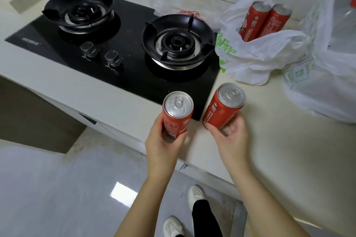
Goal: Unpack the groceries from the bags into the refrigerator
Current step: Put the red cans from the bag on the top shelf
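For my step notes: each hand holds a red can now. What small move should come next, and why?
Probably turn from the counter and carry both cans to the refrigerator, which is not in view. The left hand grips the left can and the right hand grips the right can, so no hand is free for the two cans in the white bag.

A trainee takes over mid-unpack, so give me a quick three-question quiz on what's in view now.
1. True or false: the left hand grips one red aluminium drink can, the right hand another.
2. How many red cans show inside the white plastic bag with green lettering?
3. The black glass gas hob lies: A) left of that bag, B) right of it, C) on top of it.
Key: 1 true; 2 two; 3 A.
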